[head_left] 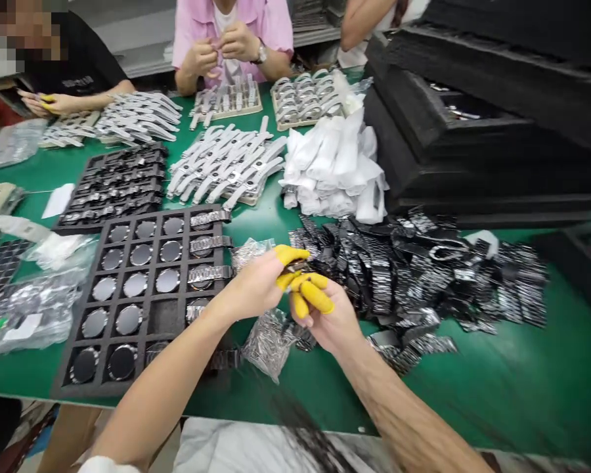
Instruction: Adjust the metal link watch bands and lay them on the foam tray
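Note:
My left hand (pixel 259 281) and my right hand (pixel 331 316) meet above the table, both with yellow finger covers. Their fingers are closed round a small dark metal watch part (pixel 295 265), mostly hidden by the fingertips. Below them lies a clear bag of thin metal pins (pixel 270 341), with another bag of small metal parts (pixel 252 251) behind my left hand. To the left, a black foam tray (pixel 163 318) holds round watch heads (pixel 129 320) and, in its right column, watches with metal bands (pixel 209 274). Beside my right hand spreads a heap of black metal watch bands (pixel 374 263).
White-strapped watches (pixel 226 161), white wrapped bundles (pixel 332 164) and another black tray of watches (pixel 115 180) lie farther back. Stacked black foam trays (pixel 482 151) rise at right. Plastic bags (pixel 34 302) lie at left. Co-workers sit opposite, one in a pink shirt (pixel 270 29).

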A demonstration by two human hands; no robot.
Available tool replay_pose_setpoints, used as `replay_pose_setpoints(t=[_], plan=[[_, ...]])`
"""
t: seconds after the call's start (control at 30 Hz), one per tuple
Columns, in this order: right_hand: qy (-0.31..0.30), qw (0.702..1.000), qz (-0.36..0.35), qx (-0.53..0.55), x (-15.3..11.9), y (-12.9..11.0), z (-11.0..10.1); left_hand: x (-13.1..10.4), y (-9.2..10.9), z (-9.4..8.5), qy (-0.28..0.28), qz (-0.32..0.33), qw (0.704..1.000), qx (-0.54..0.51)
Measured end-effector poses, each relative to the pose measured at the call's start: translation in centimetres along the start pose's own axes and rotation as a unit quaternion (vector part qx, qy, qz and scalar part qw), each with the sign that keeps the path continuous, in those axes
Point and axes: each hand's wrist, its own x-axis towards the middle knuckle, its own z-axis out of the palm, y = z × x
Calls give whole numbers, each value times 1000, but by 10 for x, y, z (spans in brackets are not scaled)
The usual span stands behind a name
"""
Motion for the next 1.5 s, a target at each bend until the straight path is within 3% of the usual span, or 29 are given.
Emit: replay_pose_setpoints(t=[0.13,0.67,0.97,1.27,1.5], plan=[[-8,999,-2,-31,3,6,0,-8,-2,-4,-13,51,997,57],[-12,1000,0,-8,8,6,-8,-12,-2,-8,8,53,996,77],[-49,998,1,-26,7,3,-7,-11,-1,-7,2,54,994,99],[-25,999,-11,37,6,6,-4,-10,-1,-1,15,41,996,82],[16,997,-26,75,5,6,2,-11,4,-4,14,101,994,36]])
